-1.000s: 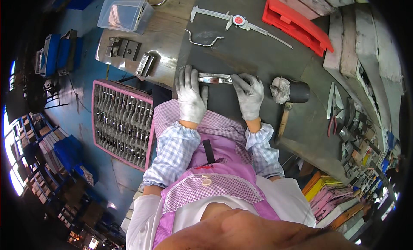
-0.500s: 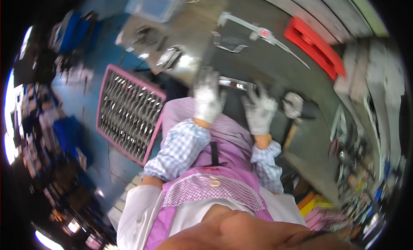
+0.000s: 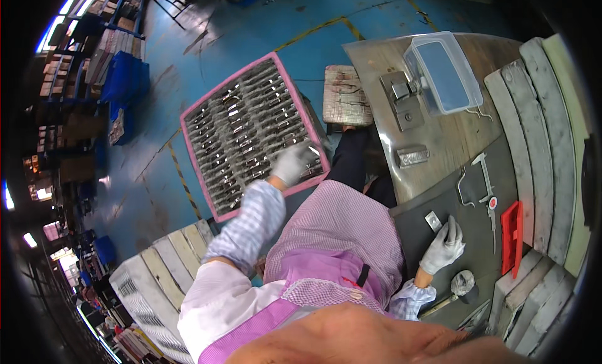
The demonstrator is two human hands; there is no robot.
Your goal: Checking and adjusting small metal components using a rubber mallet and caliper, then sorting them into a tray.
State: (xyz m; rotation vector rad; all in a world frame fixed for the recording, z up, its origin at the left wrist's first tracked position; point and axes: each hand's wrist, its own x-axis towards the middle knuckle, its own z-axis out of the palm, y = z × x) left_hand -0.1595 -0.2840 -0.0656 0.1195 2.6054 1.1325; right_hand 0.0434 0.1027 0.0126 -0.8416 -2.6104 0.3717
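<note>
My left hand [image 3: 292, 166], in a white glove, reaches over the near right corner of a pink-rimmed tray [image 3: 194, 152]. Its slightly blurred fingers close on a small shiny metal part [image 3: 312, 150]. Rows of similar shiny metal parts [image 3: 236, 122] fill the tray on a grey lining. At the dark bench mat, my gloved right hand [image 3: 443, 247] is open, its fingers loosely bent and apart. Just beyond its fingertips a small flat metal piece [image 3: 433, 221] lies on the mat; I cannot tell whether they touch.
On the right bench lie a dial caliper [image 3: 488, 185], a curved metal strip [image 3: 463, 187], a red case [image 3: 512, 238] and a hammer-like tool [image 3: 463, 282]. Farther off are a clear plastic box [image 3: 444, 75] and metal blocks [image 3: 401, 100]. A worn stool [image 3: 343, 95] stands beyond the tray.
The view has swung left toward the tray. My left hand has left the bench and reached across to the tray. My right hand stays by the metal piece on the mat.
</note>
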